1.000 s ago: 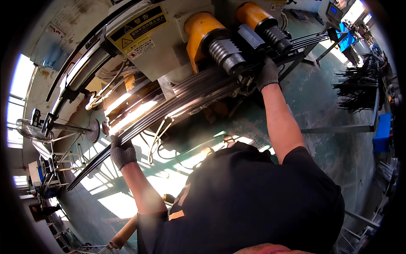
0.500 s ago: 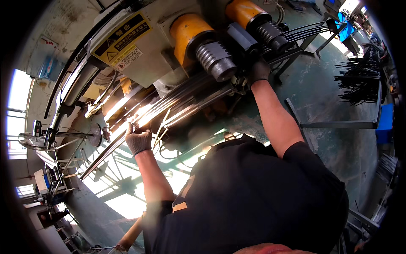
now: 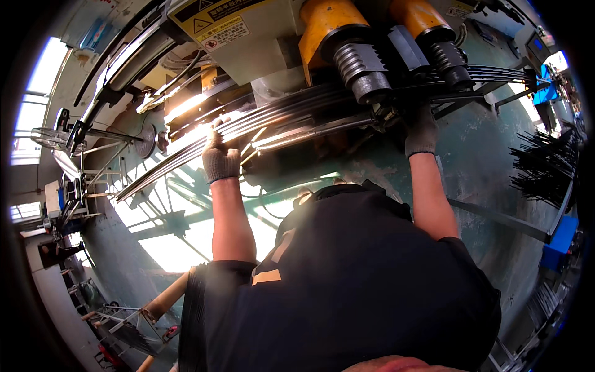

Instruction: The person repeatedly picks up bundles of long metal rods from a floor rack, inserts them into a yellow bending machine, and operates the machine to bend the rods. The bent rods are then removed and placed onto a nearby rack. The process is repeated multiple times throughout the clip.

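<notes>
A bundle of long thin metal rods (image 3: pixel 273 118) runs slantwise from the lower left up to the machine's ridged steel rollers (image 3: pixel 359 65). My left hand (image 3: pixel 221 160), in a grey-brown knit glove, is closed at the rods' near side, one digit pointing up along them. Sunlight glares over the metal there. My right hand (image 3: pixel 421 133), gloved too, reaches up beneath the second ridged roller (image 3: pixel 447 59). Its fingers vanish into dark shadow by the machine, so their grip is hidden.
Two orange cylinders (image 3: pixel 334 25) carry the rollers, with a warning label (image 3: pixel 223 18) on the housing beside them. At the right, a rack holds dark rods (image 3: pixel 545 167) above a blue box (image 3: pixel 559 242). A fan (image 3: pixel 52 139) stands far left.
My view has shifted, so the machine sits higher and further right. My left hand stays at the rods, and my right hand stays under the rollers.
</notes>
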Tool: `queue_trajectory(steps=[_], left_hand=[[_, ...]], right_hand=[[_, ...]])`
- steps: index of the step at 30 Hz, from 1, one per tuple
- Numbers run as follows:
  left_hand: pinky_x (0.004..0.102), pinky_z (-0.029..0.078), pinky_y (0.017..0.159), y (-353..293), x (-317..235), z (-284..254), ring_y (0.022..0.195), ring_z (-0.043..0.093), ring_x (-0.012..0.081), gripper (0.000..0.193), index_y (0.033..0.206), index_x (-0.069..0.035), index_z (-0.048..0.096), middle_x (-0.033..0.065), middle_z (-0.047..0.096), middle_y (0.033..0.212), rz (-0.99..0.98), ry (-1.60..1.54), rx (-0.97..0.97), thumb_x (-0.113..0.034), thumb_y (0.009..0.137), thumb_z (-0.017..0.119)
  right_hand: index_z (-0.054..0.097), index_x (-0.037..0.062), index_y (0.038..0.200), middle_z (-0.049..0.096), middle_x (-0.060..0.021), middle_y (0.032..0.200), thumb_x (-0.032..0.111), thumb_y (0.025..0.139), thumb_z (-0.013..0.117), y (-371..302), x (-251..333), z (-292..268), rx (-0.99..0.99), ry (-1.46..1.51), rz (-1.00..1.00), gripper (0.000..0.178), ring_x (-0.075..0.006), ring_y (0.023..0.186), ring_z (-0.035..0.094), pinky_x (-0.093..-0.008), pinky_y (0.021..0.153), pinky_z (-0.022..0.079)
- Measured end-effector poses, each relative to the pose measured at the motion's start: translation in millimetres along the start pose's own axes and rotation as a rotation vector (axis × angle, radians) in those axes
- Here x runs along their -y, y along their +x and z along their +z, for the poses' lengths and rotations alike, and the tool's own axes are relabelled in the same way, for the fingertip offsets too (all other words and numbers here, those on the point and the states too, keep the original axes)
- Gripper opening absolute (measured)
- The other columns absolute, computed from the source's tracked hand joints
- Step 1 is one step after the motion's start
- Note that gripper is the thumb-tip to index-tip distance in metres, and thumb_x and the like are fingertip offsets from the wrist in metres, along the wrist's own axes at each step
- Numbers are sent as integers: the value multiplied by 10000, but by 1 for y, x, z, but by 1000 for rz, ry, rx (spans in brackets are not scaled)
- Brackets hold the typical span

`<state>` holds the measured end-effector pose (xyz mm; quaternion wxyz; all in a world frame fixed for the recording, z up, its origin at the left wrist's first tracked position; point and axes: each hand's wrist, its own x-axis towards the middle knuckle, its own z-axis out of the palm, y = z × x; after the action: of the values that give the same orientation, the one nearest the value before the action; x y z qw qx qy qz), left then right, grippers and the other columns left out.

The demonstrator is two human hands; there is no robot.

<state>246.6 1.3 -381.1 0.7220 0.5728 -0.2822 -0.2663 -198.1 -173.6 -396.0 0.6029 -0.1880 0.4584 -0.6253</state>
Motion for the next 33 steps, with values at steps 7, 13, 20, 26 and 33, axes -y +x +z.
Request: queue_trajectory(steps=[7,13,20,26,33], left_hand=[[607,444,1119,36,-24,-61,1281,560,383,351,1350,34,493,199,580,1347,-238,-825,-245,-164,1061,503],[478,554,1030,33,-1,-51,1164,641,302,291,1258,34,575,166,646,1254,-238,-782,-326,-182,1063,553],[454,510,1087,4,3,16,1165,635,300,311,1222,44,624,181,664,1228,-290,-838,-142,-211,1074,526],[444,537,1017,-14,2,26,1150,637,304,297,1246,16,605,187,661,1223,-108,-150,34,-214,1076,528],[561,503,1022,8,-26,-54,1154,609,400,378,1299,22,524,244,611,1261,-256,-901,-227,-266,1080,413]], right_hand=[[530,33,1453,638,-123,1366,334,1069,483,30,-32,-175,65,-323,62,490,-264,1228,622,-403,1040,487],[691,13,1172,732,-99,1117,369,1040,597,-17,-30,-189,-326,-287,222,392,-218,943,716,-372,796,580],[697,36,1146,744,-90,1034,369,1036,608,6,-63,-219,-245,-344,265,362,-214,866,721,-353,726,568],[703,40,1207,749,-62,1041,336,1020,625,36,-77,-176,-193,-624,199,359,-197,866,716,-314,718,556],[691,83,1199,718,-39,977,279,1035,593,29,-102,-182,10,-584,330,274,-171,791,674,-311,658,526]])
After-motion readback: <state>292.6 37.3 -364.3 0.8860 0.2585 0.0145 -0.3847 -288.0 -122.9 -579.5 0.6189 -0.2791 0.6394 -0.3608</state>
